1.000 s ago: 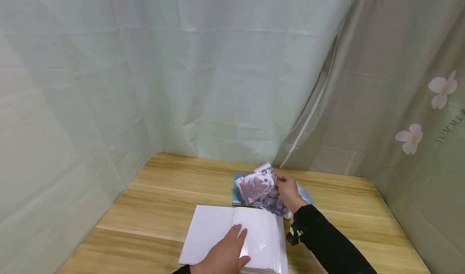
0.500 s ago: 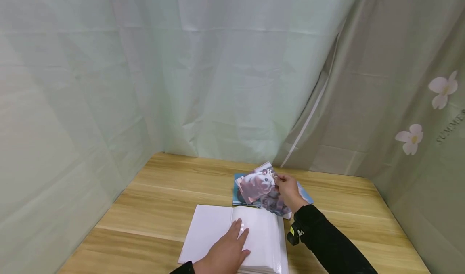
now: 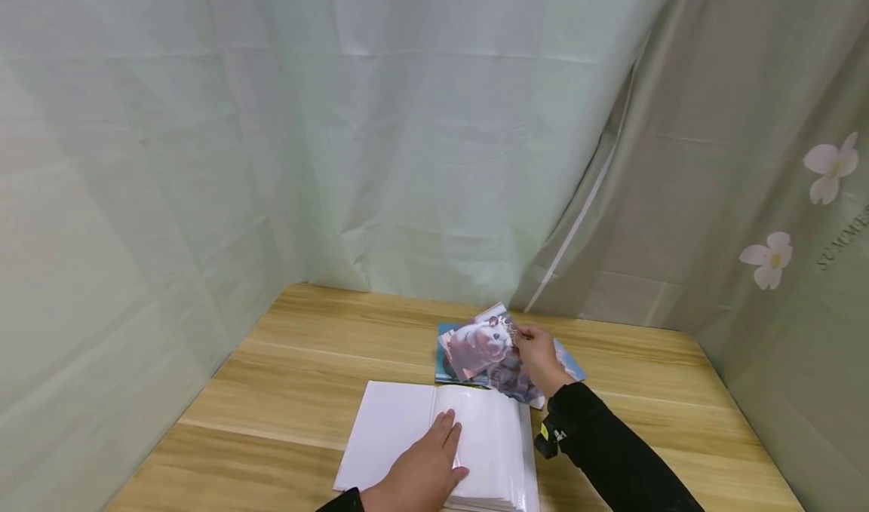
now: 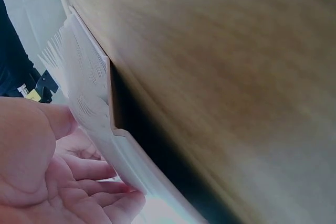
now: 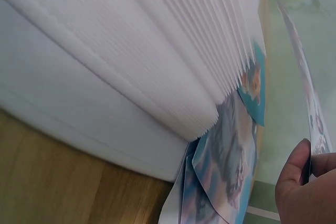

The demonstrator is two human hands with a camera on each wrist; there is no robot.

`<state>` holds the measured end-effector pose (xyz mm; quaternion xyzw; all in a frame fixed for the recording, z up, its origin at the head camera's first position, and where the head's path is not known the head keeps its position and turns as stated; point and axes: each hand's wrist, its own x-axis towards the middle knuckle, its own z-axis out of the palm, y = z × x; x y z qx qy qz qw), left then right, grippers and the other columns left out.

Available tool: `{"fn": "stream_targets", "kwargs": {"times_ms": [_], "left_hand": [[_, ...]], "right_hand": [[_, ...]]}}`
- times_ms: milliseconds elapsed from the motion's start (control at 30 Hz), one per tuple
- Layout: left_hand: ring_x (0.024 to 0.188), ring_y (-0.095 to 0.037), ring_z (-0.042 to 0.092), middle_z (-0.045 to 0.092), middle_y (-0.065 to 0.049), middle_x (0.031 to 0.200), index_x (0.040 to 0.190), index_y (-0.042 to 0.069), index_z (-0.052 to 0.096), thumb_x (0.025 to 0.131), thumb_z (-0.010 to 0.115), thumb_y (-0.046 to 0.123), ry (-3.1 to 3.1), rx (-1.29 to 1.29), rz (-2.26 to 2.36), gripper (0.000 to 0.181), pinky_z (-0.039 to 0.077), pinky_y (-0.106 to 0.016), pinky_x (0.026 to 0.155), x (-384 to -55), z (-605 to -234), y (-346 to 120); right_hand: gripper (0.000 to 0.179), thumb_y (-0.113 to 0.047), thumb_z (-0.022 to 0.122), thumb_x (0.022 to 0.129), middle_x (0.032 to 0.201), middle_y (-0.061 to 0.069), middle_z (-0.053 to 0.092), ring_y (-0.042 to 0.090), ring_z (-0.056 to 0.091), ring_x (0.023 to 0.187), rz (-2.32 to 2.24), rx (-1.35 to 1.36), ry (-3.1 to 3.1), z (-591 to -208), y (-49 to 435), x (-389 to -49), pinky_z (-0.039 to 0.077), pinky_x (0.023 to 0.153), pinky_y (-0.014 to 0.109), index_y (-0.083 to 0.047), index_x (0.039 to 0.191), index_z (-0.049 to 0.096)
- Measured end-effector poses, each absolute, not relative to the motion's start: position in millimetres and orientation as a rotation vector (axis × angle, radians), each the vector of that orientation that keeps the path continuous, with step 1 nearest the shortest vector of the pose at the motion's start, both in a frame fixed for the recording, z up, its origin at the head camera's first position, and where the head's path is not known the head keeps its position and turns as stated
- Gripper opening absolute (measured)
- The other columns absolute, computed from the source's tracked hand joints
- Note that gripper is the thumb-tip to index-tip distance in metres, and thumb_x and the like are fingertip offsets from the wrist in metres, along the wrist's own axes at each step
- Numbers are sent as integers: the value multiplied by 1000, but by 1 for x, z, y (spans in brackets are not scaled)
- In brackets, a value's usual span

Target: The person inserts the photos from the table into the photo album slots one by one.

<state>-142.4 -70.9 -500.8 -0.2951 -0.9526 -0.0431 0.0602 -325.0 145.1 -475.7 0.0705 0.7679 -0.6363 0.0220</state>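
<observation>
An open photo album (image 3: 475, 444) with clear sleeve pages lies at the table's front. My left hand (image 3: 422, 467) rests with extended fingers on its page near the spine; the left wrist view shows the fingers (image 4: 89, 182) against the fanned pages (image 4: 89, 82). Beyond the album, my right hand (image 3: 539, 357) pinches a photo (image 3: 478, 342) of a pale, mouse-like animal by its right edge. In the right wrist view the photo (image 5: 307, 72) appears nearly edge-on between thumb and fingers, raised off the others. Several more photos (image 3: 512, 380) lie overlapping beneath it.
The wooden table (image 3: 305, 369) runs back to a pale curtain (image 3: 434, 157) along the rear and sides. Some loose photos (image 5: 226, 156) lie against the album's far edge. A black sleeve with a wrist camera (image 3: 548, 440) passes just right of the album.
My left hand has shifted slightly on the album page, its fingers drawing closer together. The right hand and the pinched photo have stayed nearly still.
</observation>
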Motion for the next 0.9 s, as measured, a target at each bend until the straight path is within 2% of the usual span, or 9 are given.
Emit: {"fn": "stream_targets", "kwargs": {"times_ms": [233,667,833,900], "left_hand": [[136,-32,47,52,-24,143,133,-10,57,98,61,42,-2889,-867,-148,63,43,-33,108,-141,-500,-70],[133,-27,51,56,-20,139,128,-8,62,97,63,41,-2871,-866,-69,58,45,-27,104,-145,-501,-72],[129,-25,55,58,-20,136,126,-9,62,95,67,38,-2855,-850,-99,57,49,-24,98,-146,-499,-72],[122,-24,61,59,-20,135,124,-10,63,94,70,33,-2863,-825,-176,53,53,-24,92,-147,-498,-72]], "right_hand": [[36,2,50,102,126,30,55,32,64,98,-2004,226,2385,-479,140,-328,52,95,49,13,136,51],[35,1,51,102,126,28,56,26,63,92,-2004,258,2374,-482,138,-328,53,92,48,10,135,54],[34,0,51,102,124,27,57,28,62,94,-2002,255,2376,-483,139,-329,53,92,47,9,135,55],[33,0,51,102,124,26,57,28,62,94,-1997,251,2382,-484,140,-329,54,92,47,9,134,55]]}}
